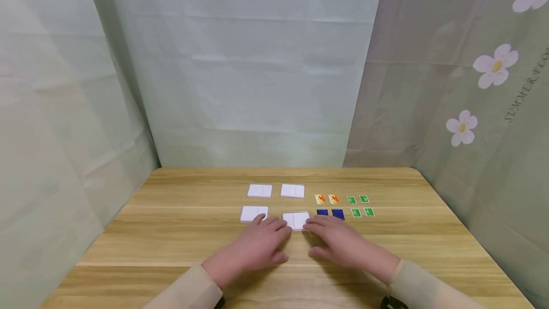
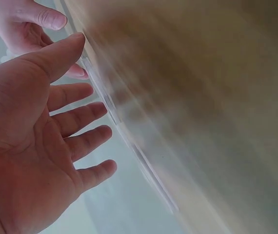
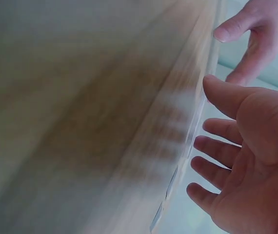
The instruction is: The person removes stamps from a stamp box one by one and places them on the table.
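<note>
Four white cards lie in two rows on the wooden table (image 1: pixel 171 232): two at the back (image 1: pixel 259 190) (image 1: pixel 292 190) and two in front (image 1: pixel 253 212) (image 1: pixel 297 219). My left hand (image 1: pixel 270 232) is flat, palm down, its fingertips at the near edges of both front cards. My right hand (image 1: pixel 319 232) lies palm down at the right edge of the front right card. The blurred wrist views show the left hand (image 2: pixel 75 97) and the right hand (image 3: pixel 217 136) with fingers straight and spread, holding nothing. Whether the fingertips touch the cards I cannot tell.
Right of the white cards lie small coloured cards: two orange (image 1: pixel 327 199), two blue (image 1: pixel 330 213) just past my right fingertips, and several green (image 1: pixel 360 205). Pale curtains hang close behind and on both sides of the table; the right one has flowers printed on it.
</note>
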Demonstrator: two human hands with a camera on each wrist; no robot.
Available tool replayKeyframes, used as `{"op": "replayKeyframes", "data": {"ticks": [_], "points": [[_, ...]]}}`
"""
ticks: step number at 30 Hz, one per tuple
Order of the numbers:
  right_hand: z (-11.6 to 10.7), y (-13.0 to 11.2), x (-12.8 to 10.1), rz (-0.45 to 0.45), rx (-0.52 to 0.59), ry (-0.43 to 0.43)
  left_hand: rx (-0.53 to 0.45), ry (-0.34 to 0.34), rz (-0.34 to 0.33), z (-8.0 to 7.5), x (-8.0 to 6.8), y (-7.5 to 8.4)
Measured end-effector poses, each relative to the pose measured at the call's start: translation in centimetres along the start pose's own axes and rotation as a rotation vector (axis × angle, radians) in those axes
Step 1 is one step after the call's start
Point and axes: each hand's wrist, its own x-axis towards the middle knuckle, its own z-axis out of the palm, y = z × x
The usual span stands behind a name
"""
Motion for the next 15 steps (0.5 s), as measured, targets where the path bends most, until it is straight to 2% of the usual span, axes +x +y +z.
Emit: {"op": "replayKeyframes", "data": {"ticks": [9, 15], "points": [[0.05, 0.20, 1.00, 0.031, 0.026, -0.010, -0.015, -0.016, -0.030, -0.02, 0.74, -0.77], [-0.12, 0.47, 0.55, 0.011, 0.025, 0.066, -0.072, -0.006, -0.053, -0.30, 0.69, -1.01]]}}
